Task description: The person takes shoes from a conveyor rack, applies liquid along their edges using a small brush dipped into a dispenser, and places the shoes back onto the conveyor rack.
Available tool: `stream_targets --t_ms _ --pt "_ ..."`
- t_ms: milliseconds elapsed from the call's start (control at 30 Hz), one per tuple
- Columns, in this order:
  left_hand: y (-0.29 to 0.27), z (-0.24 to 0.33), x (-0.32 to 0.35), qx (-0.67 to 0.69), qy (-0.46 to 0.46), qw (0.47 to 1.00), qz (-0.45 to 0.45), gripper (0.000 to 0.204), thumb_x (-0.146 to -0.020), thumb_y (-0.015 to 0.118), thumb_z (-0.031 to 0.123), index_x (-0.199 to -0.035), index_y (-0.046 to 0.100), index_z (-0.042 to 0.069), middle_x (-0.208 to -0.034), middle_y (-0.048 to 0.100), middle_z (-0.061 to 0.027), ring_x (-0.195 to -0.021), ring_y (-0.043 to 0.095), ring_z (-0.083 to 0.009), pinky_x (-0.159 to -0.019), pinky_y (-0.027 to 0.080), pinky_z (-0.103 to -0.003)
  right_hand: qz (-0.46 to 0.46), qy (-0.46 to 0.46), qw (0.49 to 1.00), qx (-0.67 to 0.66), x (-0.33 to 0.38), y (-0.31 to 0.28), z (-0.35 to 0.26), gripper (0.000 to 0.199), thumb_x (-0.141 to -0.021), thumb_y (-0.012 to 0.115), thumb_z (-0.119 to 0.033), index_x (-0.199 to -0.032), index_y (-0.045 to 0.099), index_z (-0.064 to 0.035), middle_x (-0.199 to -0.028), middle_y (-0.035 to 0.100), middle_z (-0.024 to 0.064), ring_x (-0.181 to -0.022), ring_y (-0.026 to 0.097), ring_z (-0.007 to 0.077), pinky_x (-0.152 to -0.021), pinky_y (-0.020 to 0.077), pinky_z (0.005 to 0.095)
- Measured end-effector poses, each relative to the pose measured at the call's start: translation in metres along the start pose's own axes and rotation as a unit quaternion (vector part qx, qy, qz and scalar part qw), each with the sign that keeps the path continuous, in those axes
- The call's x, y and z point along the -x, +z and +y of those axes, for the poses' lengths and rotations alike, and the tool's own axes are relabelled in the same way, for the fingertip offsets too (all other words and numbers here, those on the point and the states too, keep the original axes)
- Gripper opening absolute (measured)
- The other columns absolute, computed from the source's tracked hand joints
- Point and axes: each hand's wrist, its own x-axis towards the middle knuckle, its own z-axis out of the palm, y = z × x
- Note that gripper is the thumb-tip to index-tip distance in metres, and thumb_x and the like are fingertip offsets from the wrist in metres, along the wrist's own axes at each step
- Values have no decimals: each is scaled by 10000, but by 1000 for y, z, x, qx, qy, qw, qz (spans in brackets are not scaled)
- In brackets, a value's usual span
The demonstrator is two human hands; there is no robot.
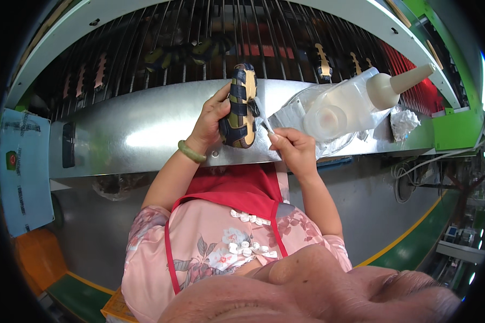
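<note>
My left hand, a green bangle on its wrist, grips a shoe above the metal ledge. The shoe stands lengthwise with its underside facing up; that side has tan patches and dark bands, and the upper is camouflage coloured. In the pinched fingers of my right hand is a small brush with a pale handle. Its dark bristles touch the right edge of the shoe's underside. To the right of the brush lies a translucent squeeze bottle with a long cream nozzle, beside clear plastic wrapping.
Past the metal ledge runs a rack of thin rods carrying camouflage shoes and several loose soles. A dark flat piece lies at the ledge's left end, near a blue box. Crumpled wrapping sits at the right.
</note>
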Motion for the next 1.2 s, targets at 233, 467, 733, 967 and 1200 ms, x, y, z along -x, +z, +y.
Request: stream_targets --t_ms 233,467,733,967,1200 --pt "6 1 1 -72 -1 997 10 684 -846 624 293 -1382 318 -2 -1149 587 -105 -997 612 -169 -881 497 -293 2 -18 998 -58 -14 2 -7 169 -856 644 -123 -914 672 34 -654 629 28 -594 560 62 -556 449 200" --pt "10 -1 -1 -77 -16 997 2 659 -838 617 219 -1397 326 27 -1174 576 -123 -1016 593 -168 -875 494 -292 72 -68 995 17 -32 3 -14 151 -842 657 -126 -885 683 16 -657 635 33 -602 575 62 -565 458 211" --pt "23 11 -22 -73 -38 996 -16 636 -843 598 304 -1334 368 -29 -1154 574 -139 -977 625 -198 -833 528 -308 98 -109 988 39 -60 -23 -28 162 -759 736 -95 -884 699 2 -722 659 11 -663 561 42 -606 461 201" --pt "57 26 -45 -24 -10 998 -56 542 -891 539 265 -1322 394 -29 -1142 585 -121 -964 620 -164 -813 526 -279 53 -98 992 55 -71 -53 -80 156 -733 758 -76 -858 702 -2 -715 655 9 -656 563 42 -589 455 191" --pt "61 27 -36 -20 -22 998 -49 459 -927 473 243 -1295 423 -25 -1118 589 -109 -940 619 -151 -810 521 -279 18 -73 993 95 -62 -61 -88 158 -727 758 -59 -851 696 17 -703 656 20 -646 586 60 -590 464 196"
